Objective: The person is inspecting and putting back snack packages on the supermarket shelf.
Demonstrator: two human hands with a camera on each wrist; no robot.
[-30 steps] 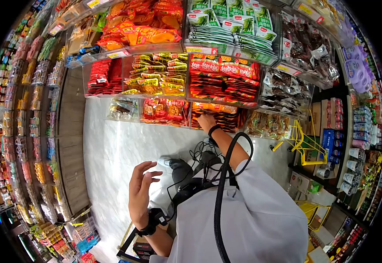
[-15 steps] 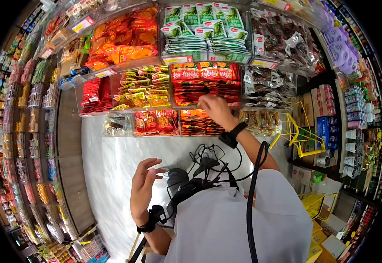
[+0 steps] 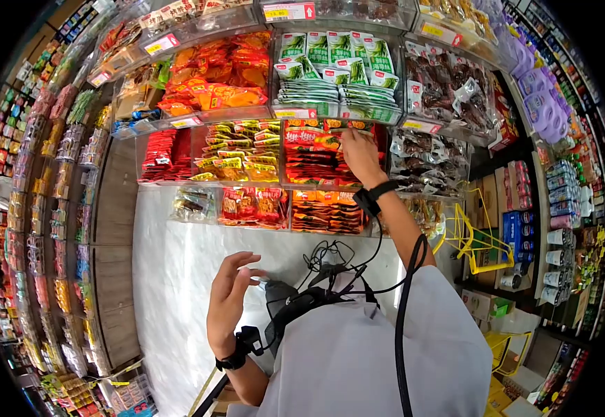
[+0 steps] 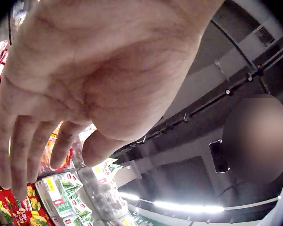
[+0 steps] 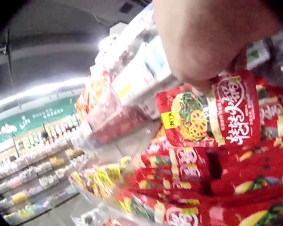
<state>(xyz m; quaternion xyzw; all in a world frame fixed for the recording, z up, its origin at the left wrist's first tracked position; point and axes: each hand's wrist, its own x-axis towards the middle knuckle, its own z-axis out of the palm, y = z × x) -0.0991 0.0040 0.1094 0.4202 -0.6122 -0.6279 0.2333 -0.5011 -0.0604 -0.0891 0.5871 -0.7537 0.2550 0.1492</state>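
In the head view the right hand (image 3: 363, 158) reaches into the middle-tier bin of red packets, its fingertips at the edge of one red packet (image 3: 327, 142). That packet (image 5: 203, 113) hangs tilted above the others in the right wrist view, pinched under the hand (image 5: 212, 42); the fingertips' far side is hidden. More red packets (image 3: 309, 170) lie stacked in rows below it. The left hand (image 3: 227, 302) is raised in front of the body, fingers loosely bent and holding nothing. Its palm (image 4: 94, 70) fills much of the left wrist view.
Yellow packets (image 3: 236, 154) lie left of the red ones, dark-filled packets (image 3: 427, 156) right, green-white packets (image 3: 337, 69) above and orange packets (image 3: 327, 212) below. Clear bin walls divide them. A yellow rack (image 3: 479, 240) stands right. Black cables (image 3: 403, 326) hang by the right arm.
The right hand has moved from the lower orange packets up to the back of the red packet bin, where it now pinches one packet. The left hand has hardly moved.
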